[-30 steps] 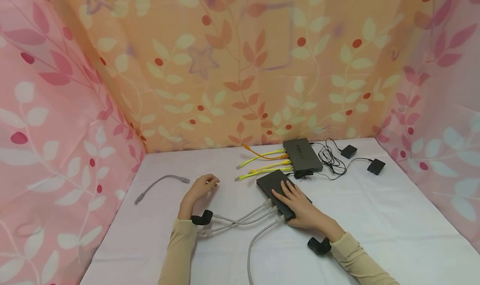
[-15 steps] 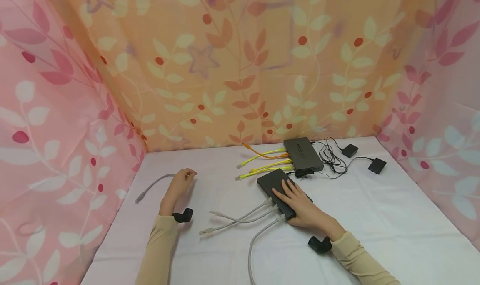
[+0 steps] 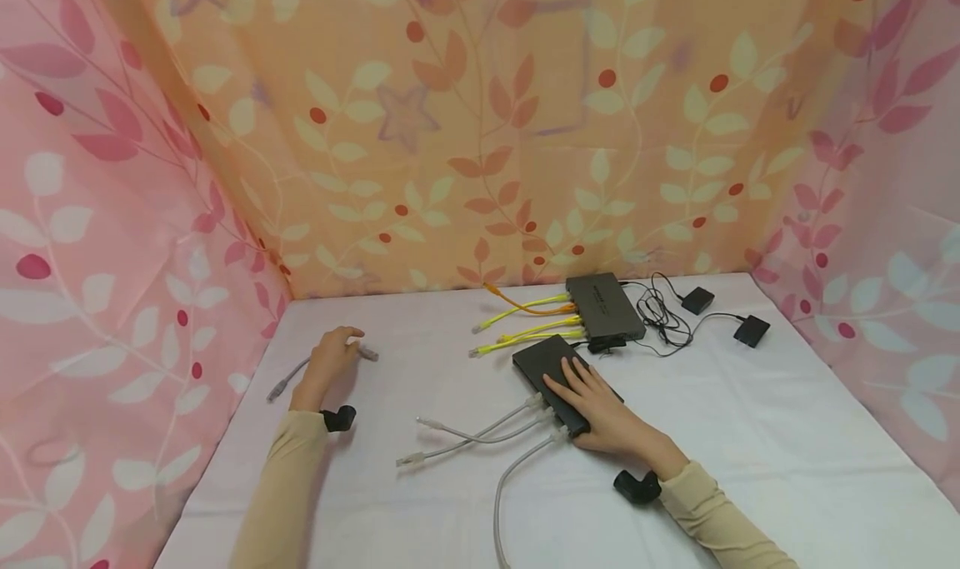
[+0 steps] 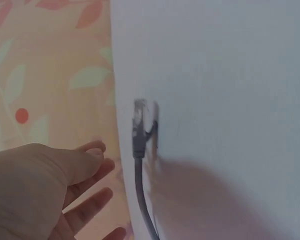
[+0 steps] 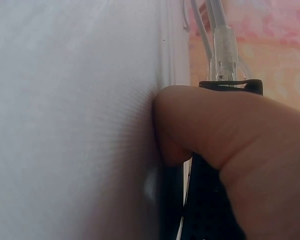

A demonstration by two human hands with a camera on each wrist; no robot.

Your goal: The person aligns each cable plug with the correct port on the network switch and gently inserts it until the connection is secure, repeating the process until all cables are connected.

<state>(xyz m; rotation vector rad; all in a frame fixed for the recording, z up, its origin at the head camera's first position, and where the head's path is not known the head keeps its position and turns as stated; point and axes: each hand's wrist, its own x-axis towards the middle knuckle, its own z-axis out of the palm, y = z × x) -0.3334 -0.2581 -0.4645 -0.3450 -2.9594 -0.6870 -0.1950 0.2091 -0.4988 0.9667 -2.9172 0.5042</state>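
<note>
My left hand [image 3: 333, 361] is over a short grey network cable [image 3: 367, 353] at the left of the table, hiding its middle. In the left wrist view, the fingers [image 4: 96, 202] are loosely bent and apart from the cable's plug [image 4: 139, 127]; nothing is in them. My right hand [image 3: 600, 408] lies with spread fingers on top of a black network switch [image 3: 545, 356]. Its thumb [image 5: 190, 115] is bent down at the near edge. Grey network cables [image 3: 517, 465] with clear plugs run from the switch's left side.
Behind stands a second, dark grey network switch [image 3: 606, 306] with several yellow cables [image 3: 540, 331] and an orange cable [image 3: 528, 309]. Tangled black cords [image 3: 663, 323] lead to two power adapters [image 3: 697, 300] at the right. Floral cloth walls [image 3: 420, 177] enclose the white table [image 3: 675, 536].
My left hand has moved left, from beside the loose grey cable's right end to over its middle. My right hand has stayed on the black switch.
</note>
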